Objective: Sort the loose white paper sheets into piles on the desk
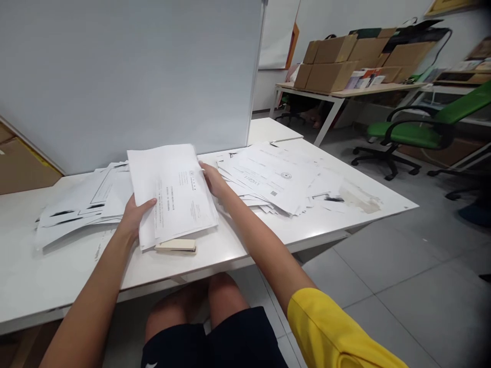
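A small stack of printed paper sheets (172, 197) is held between my two hands, tilted up a little over the white table. My left hand (136, 217) grips its left edge, with the thumb on top of the sheets and the other fingers hidden beneath. At the right edge, my right hand (210, 180) holds the sheets; its fingertips are partly behind the paper. A cream stapler (176, 246) lies on the table just below the stack's lower edge. Loose papers (88, 199) spread out on the left, and another pile of printed sheets (268, 176) fans out on the right.
A grey-white partition panel (130, 76) stands along the back of the white table (230, 248). A cardboard box (25, 161) sits at the far left. Behind on the right are a desk with several cardboard boxes (330, 64) and a green office chair (410, 134).
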{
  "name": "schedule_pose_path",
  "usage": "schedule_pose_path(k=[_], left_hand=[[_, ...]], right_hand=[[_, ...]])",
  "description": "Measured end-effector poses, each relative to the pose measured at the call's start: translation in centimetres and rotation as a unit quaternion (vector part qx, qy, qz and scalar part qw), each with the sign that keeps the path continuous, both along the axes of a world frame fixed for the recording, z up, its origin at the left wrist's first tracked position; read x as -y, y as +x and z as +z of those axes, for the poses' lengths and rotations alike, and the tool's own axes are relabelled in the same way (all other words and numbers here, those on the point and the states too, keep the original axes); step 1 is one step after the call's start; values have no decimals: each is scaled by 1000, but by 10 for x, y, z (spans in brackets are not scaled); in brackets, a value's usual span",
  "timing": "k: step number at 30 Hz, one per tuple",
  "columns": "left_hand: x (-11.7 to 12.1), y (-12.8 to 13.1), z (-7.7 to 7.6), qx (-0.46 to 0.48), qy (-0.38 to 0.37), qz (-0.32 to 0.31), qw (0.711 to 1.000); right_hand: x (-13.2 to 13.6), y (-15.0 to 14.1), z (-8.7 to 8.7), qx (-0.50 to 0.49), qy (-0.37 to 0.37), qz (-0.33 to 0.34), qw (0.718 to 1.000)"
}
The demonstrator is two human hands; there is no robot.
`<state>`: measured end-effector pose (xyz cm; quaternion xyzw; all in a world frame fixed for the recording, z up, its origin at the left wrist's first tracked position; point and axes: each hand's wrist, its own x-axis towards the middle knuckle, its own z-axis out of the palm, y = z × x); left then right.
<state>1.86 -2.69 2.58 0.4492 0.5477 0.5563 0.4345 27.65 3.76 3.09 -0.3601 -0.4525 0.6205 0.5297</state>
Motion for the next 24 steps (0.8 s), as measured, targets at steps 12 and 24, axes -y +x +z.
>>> schedule_pose_path(k=[12, 24], left_hand=[[12, 0, 16, 8, 22, 11, 1000], [49, 50, 10, -289, 102, -61, 950]], right_hand=[[14, 6, 14, 93, -49, 110, 988], [224, 114, -47, 90, -71, -236, 965]])
